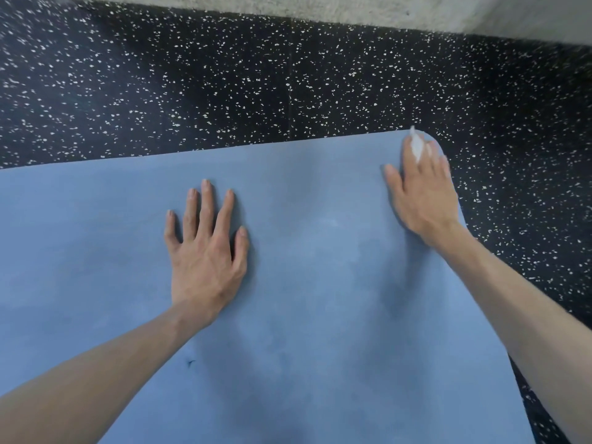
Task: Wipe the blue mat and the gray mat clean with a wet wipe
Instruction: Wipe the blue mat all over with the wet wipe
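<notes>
The blue mat (pixel 304 283) lies flat on the floor and fills the lower part of the head view. My left hand (pixel 206 251) rests palm down on it with fingers spread, holding nothing. My right hand (pixel 423 190) presses on the mat's far right corner, blurred by motion. A white wet wipe (pixel 417 145) shows between and beyond its fingers, pinned under them against the mat. The gray mat is not in view.
Black rubber flooring with white speckles (pixel 288 84) surrounds the mat on the far side and the right. A pale concrete wall (pixel 416 11) runs along the top edge. A small dark mark (pixel 191 363) sits on the mat beside my left forearm.
</notes>
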